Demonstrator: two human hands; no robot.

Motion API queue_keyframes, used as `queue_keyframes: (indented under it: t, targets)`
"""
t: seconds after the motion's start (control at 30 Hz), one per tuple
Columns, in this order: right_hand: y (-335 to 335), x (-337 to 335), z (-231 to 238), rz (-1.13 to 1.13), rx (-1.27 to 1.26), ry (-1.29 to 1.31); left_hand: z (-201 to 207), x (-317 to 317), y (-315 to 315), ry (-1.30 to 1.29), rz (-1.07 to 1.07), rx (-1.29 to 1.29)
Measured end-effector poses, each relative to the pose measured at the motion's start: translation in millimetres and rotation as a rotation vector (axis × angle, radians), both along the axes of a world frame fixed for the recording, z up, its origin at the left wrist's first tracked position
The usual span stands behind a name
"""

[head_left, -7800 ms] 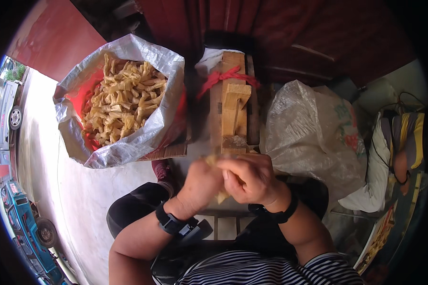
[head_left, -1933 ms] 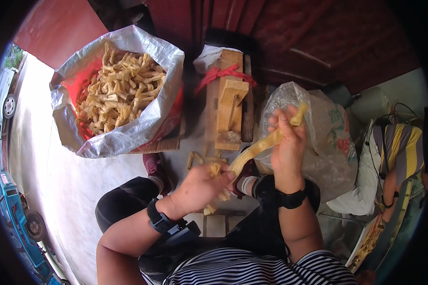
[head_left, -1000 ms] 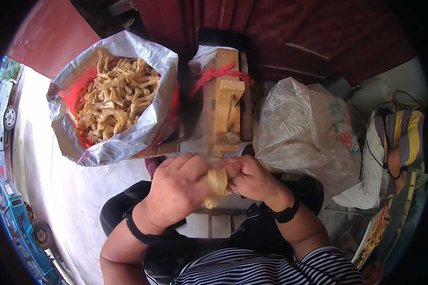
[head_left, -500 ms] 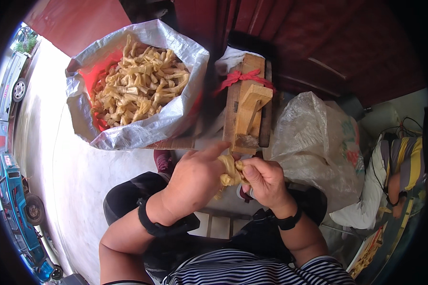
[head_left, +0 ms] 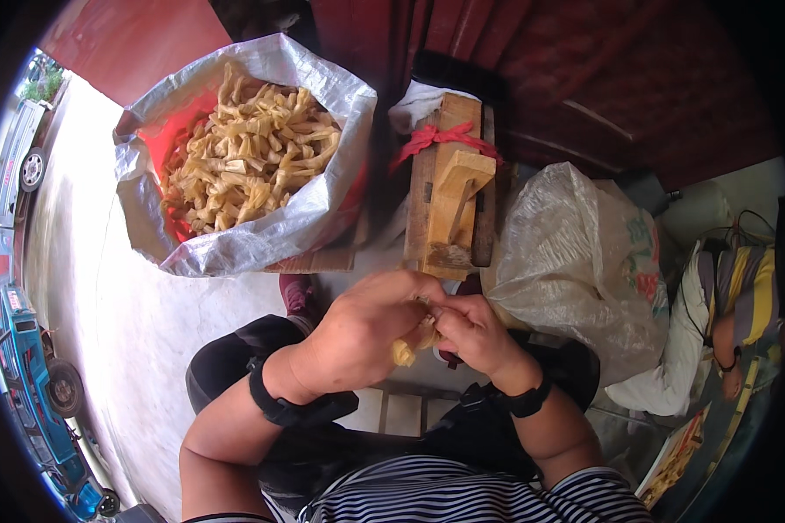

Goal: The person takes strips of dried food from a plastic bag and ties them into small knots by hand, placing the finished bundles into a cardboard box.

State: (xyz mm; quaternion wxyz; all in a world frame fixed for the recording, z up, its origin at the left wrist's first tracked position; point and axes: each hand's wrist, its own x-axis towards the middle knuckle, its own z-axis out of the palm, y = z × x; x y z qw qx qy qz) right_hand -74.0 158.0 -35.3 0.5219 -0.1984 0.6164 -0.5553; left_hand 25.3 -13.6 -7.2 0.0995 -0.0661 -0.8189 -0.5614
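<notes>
2 hands [head_left: 366, 336], 2 black wristbands [head_left: 275, 405], 2 plastic sacks [head_left: 235, 235], 1 wooden block [head_left: 449, 192], perhaps 1 pale strip [head_left: 406, 349] held

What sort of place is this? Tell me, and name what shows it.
Probably an outdoor home workshop beside a street. An open sack full of pale dried strips sits by a wooden block tool, both hands work one yellowish strip, and parked vehicles line the pavement.

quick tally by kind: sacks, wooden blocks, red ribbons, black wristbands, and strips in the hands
Sacks: 2, the open sack of strips and the closed clear sack
Wooden block: 1
Red ribbon: 1
Black wristbands: 2, left, right
Strip held by left hand and right hand: 1
Total: 7
</notes>
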Motion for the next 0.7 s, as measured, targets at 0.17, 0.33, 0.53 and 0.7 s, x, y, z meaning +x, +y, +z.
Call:
queue_keyframes:
  t: [0.17,0.33,0.53,0.7]
  targets:
    - [12.2,7.6,-11.1,-0.03,-0.262,-0.522,26.3,0.9,-8.8,-0.055,0.159,0.5]
    - [10.2,-0.2,-0.4,-0.038,-0.305,-0.46,26.4,8.7,-12.7,-0.06,0.285,0.711]
    - [3.1,-12.4,8.0,-0.111,-0.217,-0.355,16.8,-1.8,-16.2,-0.403,0.279,0.628]
    - [-1.6,-12.9,13.4,-0.2,-0.136,-0.298,2.4,-11.6,-3.7,-0.561,0.254,0.886]
